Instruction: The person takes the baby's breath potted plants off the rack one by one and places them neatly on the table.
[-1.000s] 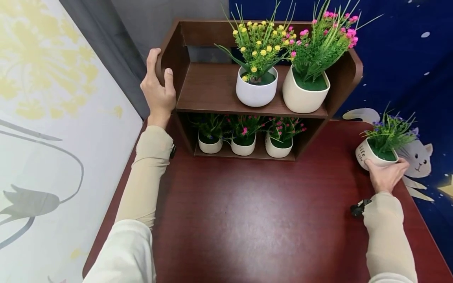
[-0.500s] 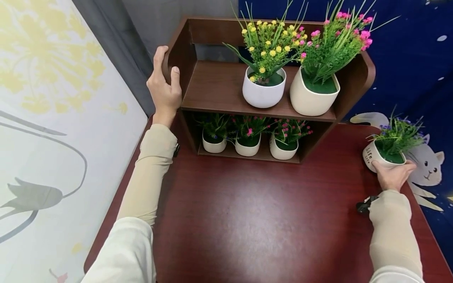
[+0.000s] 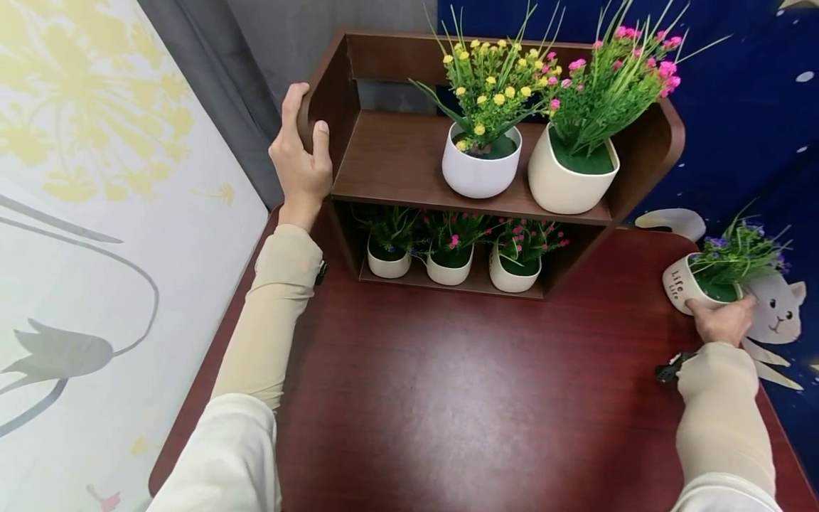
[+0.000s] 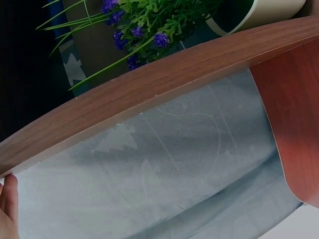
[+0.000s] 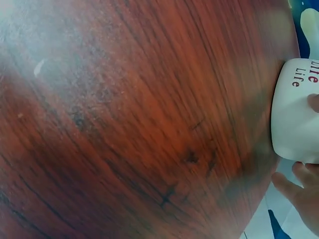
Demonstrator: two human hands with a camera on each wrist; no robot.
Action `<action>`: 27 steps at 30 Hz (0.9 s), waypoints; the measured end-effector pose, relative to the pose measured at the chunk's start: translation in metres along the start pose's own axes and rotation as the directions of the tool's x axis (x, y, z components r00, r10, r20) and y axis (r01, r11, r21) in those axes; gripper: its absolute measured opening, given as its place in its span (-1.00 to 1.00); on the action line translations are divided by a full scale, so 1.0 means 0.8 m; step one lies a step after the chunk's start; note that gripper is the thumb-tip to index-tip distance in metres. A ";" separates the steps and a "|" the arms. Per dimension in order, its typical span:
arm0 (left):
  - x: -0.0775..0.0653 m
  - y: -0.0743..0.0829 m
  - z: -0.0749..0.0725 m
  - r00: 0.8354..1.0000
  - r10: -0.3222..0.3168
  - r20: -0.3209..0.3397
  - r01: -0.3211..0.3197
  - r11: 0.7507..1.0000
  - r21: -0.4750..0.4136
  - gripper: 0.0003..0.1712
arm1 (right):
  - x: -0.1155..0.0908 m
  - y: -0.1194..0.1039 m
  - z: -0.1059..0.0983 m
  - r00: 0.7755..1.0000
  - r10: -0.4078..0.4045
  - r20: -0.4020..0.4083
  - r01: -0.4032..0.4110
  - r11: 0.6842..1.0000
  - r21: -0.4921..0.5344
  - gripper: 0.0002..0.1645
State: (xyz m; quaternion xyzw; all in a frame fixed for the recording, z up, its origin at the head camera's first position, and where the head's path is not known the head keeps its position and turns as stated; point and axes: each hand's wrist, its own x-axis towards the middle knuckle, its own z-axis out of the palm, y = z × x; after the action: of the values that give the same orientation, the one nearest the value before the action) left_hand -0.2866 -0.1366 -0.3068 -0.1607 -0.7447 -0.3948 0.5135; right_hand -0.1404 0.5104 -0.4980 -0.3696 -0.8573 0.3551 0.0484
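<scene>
In the right grip (image 3: 724,321), near side clasped, sits the lettered pot (image 3: 680,288); the left grip (image 3: 301,162) holds the shelf (image 3: 392,162).

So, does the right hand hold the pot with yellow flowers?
No, the right hand holds a pot with purple flowers; the yellow flowers are on the upper shelf.

Purple blooms (image 3: 718,242) brighten our white flowerpot (image 3: 680,286), printed "Life"; our wooden shelf (image 3: 390,167) is dark brown, our tabletop (image 5: 149,124) red-brown with dark streaks, our navy curtain (image 3: 748,107) dotted white.
</scene>
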 end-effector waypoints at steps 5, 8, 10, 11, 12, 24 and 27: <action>0.000 -0.001 0.000 1.000 -0.020 0.010 0.020 1.000 -0.011 -0.46 | -0.014 0.001 0.009 0.996 0.074 -0.057 -0.066 0.989 0.130 0.29; 0.000 -0.002 0.001 1.000 -0.007 0.003 0.007 1.000 -0.002 -0.46 | -0.030 -0.003 0.013 0.983 0.155 -0.094 -0.128 0.961 0.246 0.33; 0.000 -0.002 0.000 1.000 0.002 -0.003 -0.002 1.000 0.003 -0.46 | -0.045 -0.005 0.015 0.974 0.193 -0.121 -0.148 0.940 0.308 0.30; -0.001 -0.002 0.001 1.000 0.007 -0.004 -0.007 1.000 0.009 -0.46 | -0.054 -0.005 0.014 0.970 0.208 -0.127 -0.157 0.931 0.329 0.29; -0.001 -0.001 0.001 1.000 0.002 -0.004 -0.002 1.000 0.007 -0.46 | -0.063 -0.004 0.014 0.967 0.218 -0.132 -0.161 0.924 0.348 0.28; -0.004 0.001 0.002 1.000 -0.019 0.001 0.019 1.000 0.004 -0.46 | -0.207 -0.042 0.030 0.957 0.012 -0.291 0.102 0.922 0.374 -0.07; -0.003 0.002 0.000 1.000 -0.012 -0.010 0.012 1.000 0.007 -0.48 | -0.237 -0.074 0.033 0.934 -0.112 -0.339 0.240 0.900 0.364 -0.18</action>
State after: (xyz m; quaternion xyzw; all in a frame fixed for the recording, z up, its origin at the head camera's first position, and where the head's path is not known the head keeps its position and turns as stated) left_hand -0.2849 -0.1354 -0.3084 -0.1524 -0.7445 -0.3962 0.5153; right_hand -0.0480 0.3411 -0.4455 -0.3228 -0.7784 0.4542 0.2890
